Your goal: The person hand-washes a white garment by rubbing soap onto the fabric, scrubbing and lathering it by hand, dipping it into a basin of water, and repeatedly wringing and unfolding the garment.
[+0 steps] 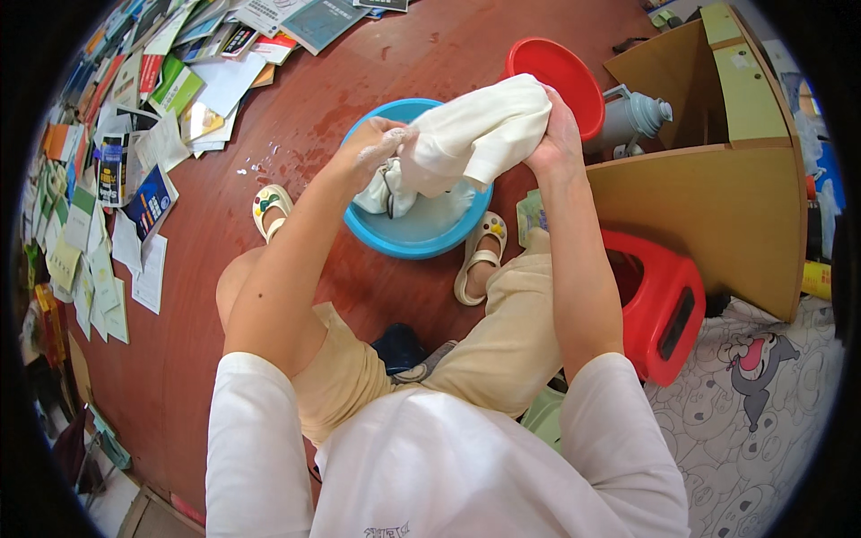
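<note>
A wet white garment (477,131) is stretched between my two hands above a blue plastic basin (417,250). My left hand (380,144), with suds along its thumb side, grips the garment's lower left end. On the right, my right hand (562,138) holds the upper end; its fingers are partly hidden by the cloth. Cloudy, soapy water (417,225) fills the basin's bottom. Part of the white cloth with a dark cord or trim (389,195) hangs down into the basin, and more pale fabric lies in the water.
Beyond the basin a red plastic basin (572,77) leans by a grey thermos flask (622,114) and an open wooden cabinet (699,215). A red plastic stool (672,323) lies at right. Books and papers (161,87) cover the floor at left. Water drops wet the red floor (289,148).
</note>
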The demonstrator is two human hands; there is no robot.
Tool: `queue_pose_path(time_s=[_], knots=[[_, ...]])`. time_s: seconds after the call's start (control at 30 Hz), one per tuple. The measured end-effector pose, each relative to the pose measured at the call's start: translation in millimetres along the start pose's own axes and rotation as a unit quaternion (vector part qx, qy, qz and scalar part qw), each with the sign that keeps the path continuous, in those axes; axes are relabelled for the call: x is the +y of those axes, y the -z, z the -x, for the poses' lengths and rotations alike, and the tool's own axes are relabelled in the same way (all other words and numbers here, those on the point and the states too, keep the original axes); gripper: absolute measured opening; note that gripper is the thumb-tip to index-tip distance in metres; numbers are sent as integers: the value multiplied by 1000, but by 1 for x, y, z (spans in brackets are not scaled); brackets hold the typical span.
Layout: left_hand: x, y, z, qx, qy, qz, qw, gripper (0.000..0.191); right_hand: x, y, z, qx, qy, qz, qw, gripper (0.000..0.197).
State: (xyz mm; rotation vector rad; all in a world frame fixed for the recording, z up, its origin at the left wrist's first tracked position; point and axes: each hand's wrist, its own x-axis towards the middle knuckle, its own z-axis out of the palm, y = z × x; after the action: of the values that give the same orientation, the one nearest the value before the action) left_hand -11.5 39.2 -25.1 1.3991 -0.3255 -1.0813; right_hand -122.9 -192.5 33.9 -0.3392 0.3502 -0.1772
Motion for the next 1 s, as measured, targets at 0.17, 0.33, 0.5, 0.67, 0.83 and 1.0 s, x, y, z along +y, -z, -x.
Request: queue_pose_path(time_s=[0.17, 0.33, 0.5, 0.67, 0.83, 1.0], knots=[[-19, -13, -3, -8, 9, -57, 998, 54, -5, 1, -1, -47, -28, -23, 998, 25], [-28, -31, 3, -17, -222, -196, 955, 71, 11, -26, 6, 67, 26, 14, 997, 23], [-5, -14, 5, -41, -18, 30, 999, 48, -6, -15, 1, 92, 68, 70, 991, 24], [16, -18, 6, 12, 4, 191, 982, 50, -17, -5, -4, 104, 56, 84, 989, 21], [30, -13, 9, -6, -8, 303, 953, 49, -5, -15, -4, 101, 66, 146, 982, 18], [25, -1, 4, -2, 11, 367, 930, 37, 3, -22, -2, 73, 50, 137, 987, 24]])
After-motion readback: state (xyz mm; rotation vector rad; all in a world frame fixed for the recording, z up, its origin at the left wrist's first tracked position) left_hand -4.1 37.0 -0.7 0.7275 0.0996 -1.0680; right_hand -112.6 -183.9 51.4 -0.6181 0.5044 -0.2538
